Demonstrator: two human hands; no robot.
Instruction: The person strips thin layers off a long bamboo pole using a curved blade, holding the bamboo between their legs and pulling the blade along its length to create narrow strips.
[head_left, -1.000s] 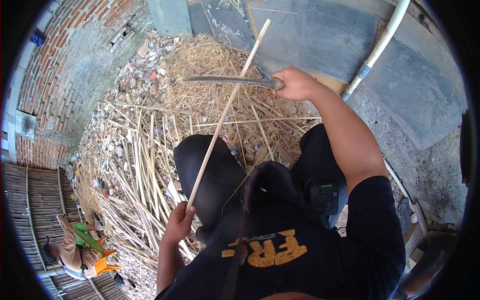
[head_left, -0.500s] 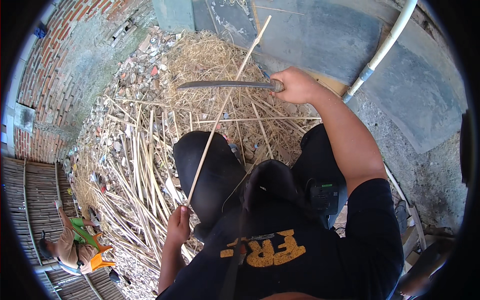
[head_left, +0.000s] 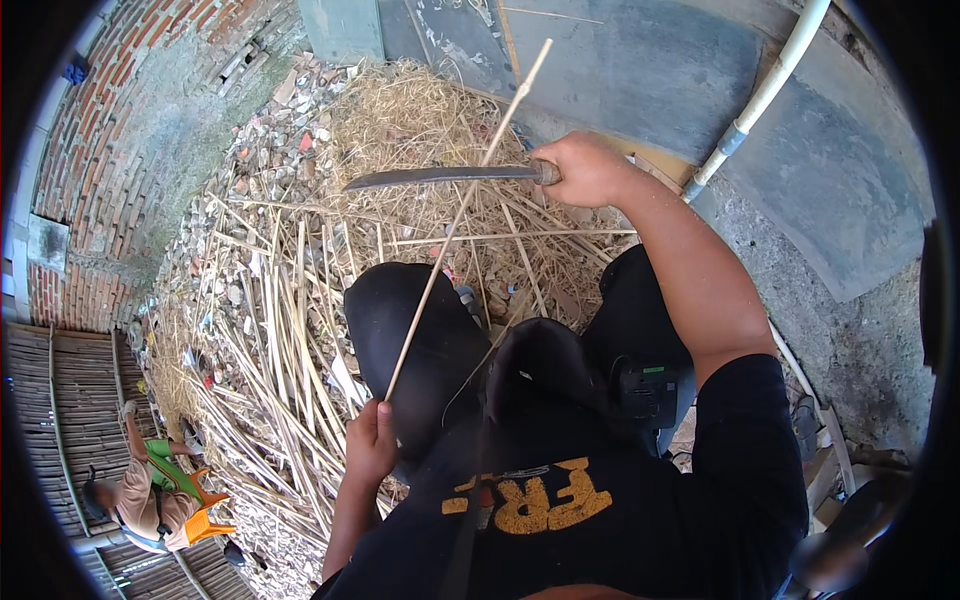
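Note:
My left hand (head_left: 371,440) is closed around the lower end of a long, thin bamboo stick (head_left: 428,283). The stick slants up and to the right, across my left knee, with a knot near its far end. In my right hand (head_left: 582,168) I grip the handle of a machete (head_left: 430,177), its dark blade pointing left, nearly level. Blade and stick cross beyond my knees. I cannot tell for certain whether they touch.
Split bamboo strips (head_left: 290,340) lie heaped at left over rubble. Beyond my knees is a mound of shavings (head_left: 410,120). A pale pipe (head_left: 765,95) runs along the right wall. At far left a person (head_left: 150,495) sits on an orange chair (head_left: 208,520).
The machete has shifted slightly left, its tip dipping a little. My left hand has moved slightly right and up, and the stick's far end has shifted right.

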